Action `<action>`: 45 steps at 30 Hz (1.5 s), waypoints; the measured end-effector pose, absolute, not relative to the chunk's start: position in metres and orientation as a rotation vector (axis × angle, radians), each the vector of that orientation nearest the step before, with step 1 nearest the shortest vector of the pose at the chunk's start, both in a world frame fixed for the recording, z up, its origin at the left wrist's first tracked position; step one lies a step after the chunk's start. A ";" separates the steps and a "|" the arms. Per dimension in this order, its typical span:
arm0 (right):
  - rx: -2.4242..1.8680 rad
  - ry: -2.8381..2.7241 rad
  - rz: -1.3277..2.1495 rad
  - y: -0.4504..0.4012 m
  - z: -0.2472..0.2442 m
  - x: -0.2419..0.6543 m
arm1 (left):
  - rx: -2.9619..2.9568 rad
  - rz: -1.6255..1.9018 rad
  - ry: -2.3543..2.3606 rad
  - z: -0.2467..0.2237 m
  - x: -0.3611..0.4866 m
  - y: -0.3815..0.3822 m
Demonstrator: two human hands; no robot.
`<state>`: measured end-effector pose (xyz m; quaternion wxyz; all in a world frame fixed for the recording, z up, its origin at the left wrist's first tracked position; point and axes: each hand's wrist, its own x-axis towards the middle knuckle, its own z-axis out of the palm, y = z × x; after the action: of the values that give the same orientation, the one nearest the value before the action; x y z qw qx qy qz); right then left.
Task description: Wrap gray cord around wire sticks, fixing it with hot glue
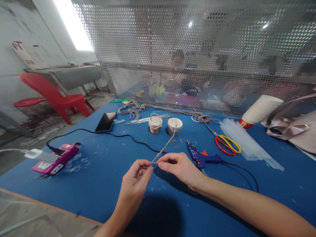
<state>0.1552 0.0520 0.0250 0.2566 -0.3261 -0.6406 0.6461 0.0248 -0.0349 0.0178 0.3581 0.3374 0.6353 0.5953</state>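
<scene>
A thin grey braided cord (pixel 165 147) runs from the rim of a cord-wrapped paper cup (pixel 175 126) toward me. My left hand (pixel 137 177) pinches the near end of this cord between thumb and forefinger. Close against it, my right hand (pixel 181 168) has its thumb and fingertips pressed together at the same end; a thin strand seems to lie between them. To the left of the wrapped cup stands a small cup with a cord handle (pixel 155 123). A blue hot glue gun (pixel 202 156) lies just beyond my right hand.
Red-and-yellow scissors (pixel 227 144), translucent plastic strips (pixel 247 141) and stacked paper cups (pixel 260 110) are on the right. Grey cord (pixel 132 108) is bundled at the back. A phone (pixel 106 122) and a purple power strip (pixel 58 159) with a black cable are on the left.
</scene>
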 end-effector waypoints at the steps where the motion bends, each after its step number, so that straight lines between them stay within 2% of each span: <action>1: -0.879 -1.746 1.741 0.052 0.025 0.155 | 0.871 1.540 1.650 0.018 0.025 -0.035; 11: -0.894 -1.697 1.737 0.053 0.027 0.151 | 0.874 1.412 1.580 0.018 0.025 -0.039; 36: -0.839 -1.684 1.760 0.053 0.026 0.153 | 0.920 1.413 1.533 0.019 0.028 -0.040; 45: -0.844 -1.684 1.764 0.054 0.028 0.154 | 0.773 1.404 1.424 0.017 0.029 -0.040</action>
<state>0.1536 0.0541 0.0282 0.2765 -0.3143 -0.6271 0.6569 0.0289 -0.0401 0.0165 0.4783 0.3166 0.5834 0.5749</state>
